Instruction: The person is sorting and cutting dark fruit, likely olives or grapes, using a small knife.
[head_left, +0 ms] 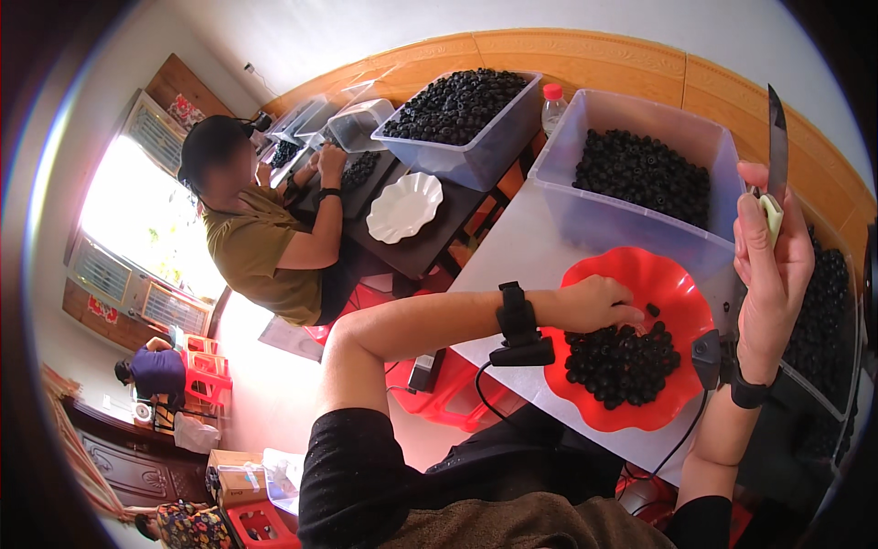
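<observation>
A scalloped red plate point(599, 265) lies on the white table before me, with a heap of small, round black pieces point(622, 366) on it. My left hand point(594, 304) reaches over the plate's far left part. Its thumb and forefinger look apart, close to a single black piece point(652, 309) lying loose from the heap. Raised to the right of the plate, my right hand point(773, 261) is closed round the pale green handle of a knife point(777, 146), whose blade points up. Its fingers partly cover the handle.
Behind the plate stands a translucent bin point(631, 206) of black pieces; another container point(828, 311) is at the right. A red-capped bottle point(552, 110), a full bin point(457, 151) and a white plate point(405, 209) are farther left. A co-worker point(265, 229) sits at the dark table.
</observation>
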Available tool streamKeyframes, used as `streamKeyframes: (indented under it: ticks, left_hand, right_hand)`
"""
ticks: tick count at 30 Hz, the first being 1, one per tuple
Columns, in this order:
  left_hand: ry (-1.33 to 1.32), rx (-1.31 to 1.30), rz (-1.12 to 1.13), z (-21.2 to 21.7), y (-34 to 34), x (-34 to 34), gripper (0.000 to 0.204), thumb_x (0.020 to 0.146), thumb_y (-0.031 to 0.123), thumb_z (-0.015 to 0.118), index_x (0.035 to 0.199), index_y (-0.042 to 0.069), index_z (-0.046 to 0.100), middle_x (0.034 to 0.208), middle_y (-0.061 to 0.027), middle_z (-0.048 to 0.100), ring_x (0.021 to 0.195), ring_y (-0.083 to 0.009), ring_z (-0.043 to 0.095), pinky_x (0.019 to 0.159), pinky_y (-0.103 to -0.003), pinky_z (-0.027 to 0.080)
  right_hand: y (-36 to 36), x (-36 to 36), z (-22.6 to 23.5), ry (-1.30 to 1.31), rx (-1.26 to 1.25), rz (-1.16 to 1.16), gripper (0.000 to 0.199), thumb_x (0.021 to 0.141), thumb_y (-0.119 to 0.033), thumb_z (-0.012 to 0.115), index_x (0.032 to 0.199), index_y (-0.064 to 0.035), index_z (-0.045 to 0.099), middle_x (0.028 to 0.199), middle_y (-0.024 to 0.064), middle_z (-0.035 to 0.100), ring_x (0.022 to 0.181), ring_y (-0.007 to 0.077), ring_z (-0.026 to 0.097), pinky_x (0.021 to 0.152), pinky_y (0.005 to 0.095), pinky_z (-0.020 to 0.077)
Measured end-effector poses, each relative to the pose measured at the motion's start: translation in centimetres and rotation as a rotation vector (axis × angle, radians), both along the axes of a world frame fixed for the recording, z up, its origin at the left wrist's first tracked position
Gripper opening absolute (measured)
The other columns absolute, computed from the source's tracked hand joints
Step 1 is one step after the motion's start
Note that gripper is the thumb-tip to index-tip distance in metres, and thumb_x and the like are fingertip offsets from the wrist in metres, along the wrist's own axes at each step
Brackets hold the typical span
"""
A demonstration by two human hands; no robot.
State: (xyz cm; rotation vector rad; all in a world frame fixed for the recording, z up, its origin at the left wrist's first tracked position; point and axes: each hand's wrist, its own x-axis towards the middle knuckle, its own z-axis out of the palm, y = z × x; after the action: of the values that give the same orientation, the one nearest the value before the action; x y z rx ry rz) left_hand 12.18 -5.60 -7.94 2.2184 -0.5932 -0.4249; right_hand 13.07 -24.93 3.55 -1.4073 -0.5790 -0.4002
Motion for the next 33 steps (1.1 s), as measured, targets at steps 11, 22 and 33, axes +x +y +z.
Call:
streamKeyframes:
  ticks: [11,22,33]
  left_hand:
    - [0.730,-0.706,0.106,5.2,-1.5,0.9,0.039,0.098,0.041,0.044,0.074,0.010,0.046,0.060,0.0057,0.029,0.050,-0.0054,0.025,0.044,-0.021,0.018]
    - [0.622,-1.457,0.148,11.0,-5.0,4.8,0.040,0.097,0.045,0.044,0.075,0.011,0.046,0.062,0.0048,0.032,0.052,-0.0066,0.027,0.044,-0.022,0.021]
    - [0.763,-1.724,0.229,8.0,-3.8,7.0,0.035,0.094,0.045,0.049,0.077,0.014,0.048,0.062,0.0068,0.034,0.055,-0.0069,0.027,0.049,-0.022,0.023]
  right_hand:
    - [0.4,0.1,0.1,0.061,-0.023,0.011,0.018,0.090,-0.015,0.062,0.105,-0.0056,0.062,0.069,-0.0095,0.044,0.058,-0.0007,0.033,0.051,0.0159,0.0229]
    - [1.3,0.7,-0.5,0.055,-0.078,0.050,0.045,0.081,0.002,0.064,0.124,0.0011,0.050,0.087,0.0040,0.062,0.079,0.0071,0.059,0.076,0.0221,0.0467]
    - [2.6,2.5,-2.4,0.120,-0.265,0.005,0.052,0.073,0.005,0.069,0.122,-0.0050,0.055,0.069,-0.0062,0.046,0.059,-0.0001,0.036,0.055,0.0149,0.0282]
